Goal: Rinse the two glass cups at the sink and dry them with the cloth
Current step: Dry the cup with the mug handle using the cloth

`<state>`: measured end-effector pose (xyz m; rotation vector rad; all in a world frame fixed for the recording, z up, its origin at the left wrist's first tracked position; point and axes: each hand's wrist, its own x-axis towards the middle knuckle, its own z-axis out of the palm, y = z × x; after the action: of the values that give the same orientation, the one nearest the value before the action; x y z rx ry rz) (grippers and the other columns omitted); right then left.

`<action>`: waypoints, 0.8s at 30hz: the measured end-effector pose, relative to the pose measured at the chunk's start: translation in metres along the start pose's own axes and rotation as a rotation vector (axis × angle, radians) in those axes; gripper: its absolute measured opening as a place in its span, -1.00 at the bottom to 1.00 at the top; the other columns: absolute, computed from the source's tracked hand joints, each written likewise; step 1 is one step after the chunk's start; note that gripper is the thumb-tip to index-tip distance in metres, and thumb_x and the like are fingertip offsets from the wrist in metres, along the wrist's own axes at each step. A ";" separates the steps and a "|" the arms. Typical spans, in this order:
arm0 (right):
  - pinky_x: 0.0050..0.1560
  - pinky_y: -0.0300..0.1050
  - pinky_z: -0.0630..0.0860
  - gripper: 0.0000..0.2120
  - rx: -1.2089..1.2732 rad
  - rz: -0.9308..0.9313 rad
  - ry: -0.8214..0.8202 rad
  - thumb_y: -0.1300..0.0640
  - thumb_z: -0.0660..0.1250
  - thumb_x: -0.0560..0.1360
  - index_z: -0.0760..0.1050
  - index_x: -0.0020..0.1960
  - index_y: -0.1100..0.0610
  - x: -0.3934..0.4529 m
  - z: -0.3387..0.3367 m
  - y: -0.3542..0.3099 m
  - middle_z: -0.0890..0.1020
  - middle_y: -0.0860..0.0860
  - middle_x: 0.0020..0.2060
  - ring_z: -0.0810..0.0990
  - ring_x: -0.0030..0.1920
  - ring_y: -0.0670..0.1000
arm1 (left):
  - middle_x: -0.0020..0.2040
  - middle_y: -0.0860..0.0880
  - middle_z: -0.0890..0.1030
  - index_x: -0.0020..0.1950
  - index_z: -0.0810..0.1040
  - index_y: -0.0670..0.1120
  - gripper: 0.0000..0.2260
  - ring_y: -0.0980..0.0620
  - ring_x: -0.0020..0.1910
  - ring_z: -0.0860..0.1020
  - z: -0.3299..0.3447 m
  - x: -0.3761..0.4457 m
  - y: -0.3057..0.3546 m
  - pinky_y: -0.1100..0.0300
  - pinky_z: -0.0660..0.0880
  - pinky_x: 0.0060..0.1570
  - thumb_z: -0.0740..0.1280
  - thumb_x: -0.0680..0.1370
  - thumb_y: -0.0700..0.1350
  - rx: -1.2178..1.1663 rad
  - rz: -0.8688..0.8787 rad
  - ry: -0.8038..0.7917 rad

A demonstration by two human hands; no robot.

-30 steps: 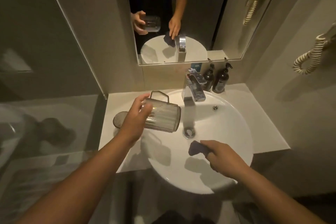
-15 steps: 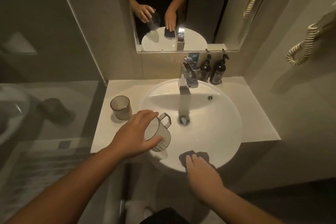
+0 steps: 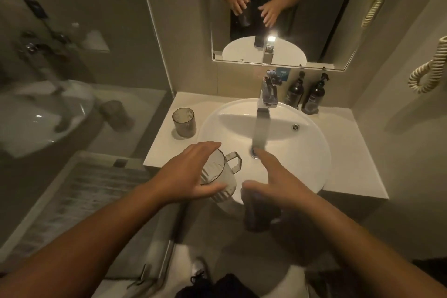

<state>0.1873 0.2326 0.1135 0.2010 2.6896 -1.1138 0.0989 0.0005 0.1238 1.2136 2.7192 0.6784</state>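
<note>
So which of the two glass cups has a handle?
The ribbed glass cup in the left hand over the basin; the ribbed tumbler standing on the counter has none.

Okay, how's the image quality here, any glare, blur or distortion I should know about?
Head view: dim, warm light; a bright glare spot in the wall mirror above the chrome faucet; the right hand and the dark cloth are motion-blurred; wide-angle lens bends the walls; the left hand holding the ribbed glass mug is sharper.
</note>
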 end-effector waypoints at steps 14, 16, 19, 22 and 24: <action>0.00 -0.23 0.56 -0.92 0.394 -0.265 0.005 0.12 0.38 0.52 0.61 0.00 0.05 0.058 -0.044 -0.067 0.68 -0.03 -0.08 0.65 -0.06 -0.11 | 0.53 -0.11 0.30 0.54 0.16 -0.02 -0.08 -0.07 0.48 0.32 -0.061 0.025 -0.011 -0.10 0.41 0.38 0.47 0.32 0.30 -0.017 0.047 0.247; 0.11 -0.07 0.58 -0.91 0.506 -0.296 0.053 0.19 0.37 0.52 0.62 0.00 0.05 0.080 -0.047 -0.072 0.69 0.04 -0.05 0.66 0.02 0.02 | 0.55 -0.05 0.26 0.58 0.12 -0.03 0.00 0.01 0.48 0.30 -0.067 0.039 -0.019 0.05 0.32 0.44 0.57 0.30 0.18 -0.170 -0.133 0.298; 0.19 0.02 0.57 -0.86 0.570 -0.306 0.109 0.27 0.35 0.52 0.61 0.05 0.13 0.128 -0.050 -0.081 0.68 0.12 0.01 0.64 0.08 0.11 | 0.51 -0.02 0.36 0.59 0.09 0.01 0.01 0.03 0.43 0.38 -0.072 0.070 -0.047 0.09 0.34 0.43 0.61 0.29 0.07 -0.355 -0.282 0.312; 0.22 0.11 0.54 -0.88 0.583 -0.276 0.144 0.26 0.34 0.53 0.58 0.01 0.09 0.191 -0.053 -0.092 0.66 0.20 0.02 0.63 0.09 0.19 | 0.45 -0.02 0.44 0.57 0.14 0.02 0.00 0.02 0.36 0.47 -0.078 0.117 -0.093 0.02 0.42 0.37 0.62 0.27 0.08 -0.414 -0.311 0.337; 0.17 0.07 0.55 -0.89 0.591 -0.257 0.178 0.21 0.36 0.53 0.57 0.01 0.04 0.238 -0.053 -0.099 0.66 0.16 0.00 0.62 0.03 0.11 | 0.42 -0.01 0.47 0.55 0.19 0.00 -0.05 0.03 0.35 0.47 -0.082 0.156 -0.131 0.06 0.42 0.36 0.62 0.29 0.06 -0.414 -0.312 0.341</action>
<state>-0.0717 0.2104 0.1561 0.0468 2.4982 -2.0417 -0.1178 0.0073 0.1568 0.6103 2.7211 1.4138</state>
